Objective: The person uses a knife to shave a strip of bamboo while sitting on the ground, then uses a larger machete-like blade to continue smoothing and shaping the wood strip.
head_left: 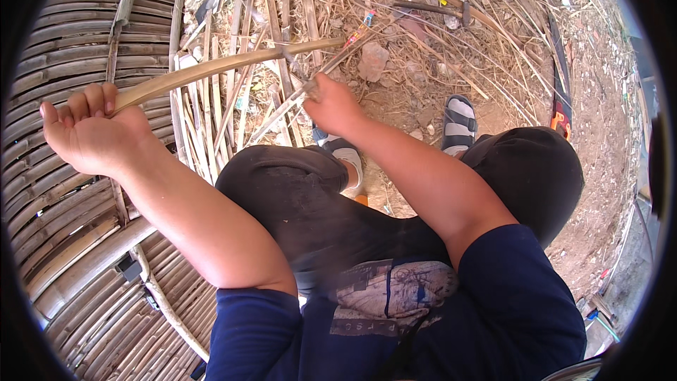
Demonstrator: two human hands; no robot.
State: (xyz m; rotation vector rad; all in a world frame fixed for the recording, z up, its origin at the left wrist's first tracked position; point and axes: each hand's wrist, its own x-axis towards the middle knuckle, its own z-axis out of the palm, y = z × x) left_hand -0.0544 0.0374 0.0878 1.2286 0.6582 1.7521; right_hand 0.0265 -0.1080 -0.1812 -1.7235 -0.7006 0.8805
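Note:
A long, slightly curved bamboo strip (pixel 204 67) stretches from the left across to the middle of the head view. My left hand (pixel 99 127), palm up with fingers curled, grips its near left end. Closer to the middle, my right hand (pixel 333 106) is closed around what looks like the handle of a knife (pixel 297 69). The short, dark blade meets the strip toward its far end; its exact shape is blurred. Several split bamboo pieces (pixel 211 99) lie on the ground below and left of the right hand.
A slatted bamboo panel (pixel 84 35) fills the left side. Straw, stones and a big rock (pixel 373 61) cover the dirt ahead. A dark-bladed tool (pixel 430 8) lies farther off. At the right rests a handsaw (pixel 560 77) with an orange-and-black handle. My sandalled feet (pixel 460 123) are between.

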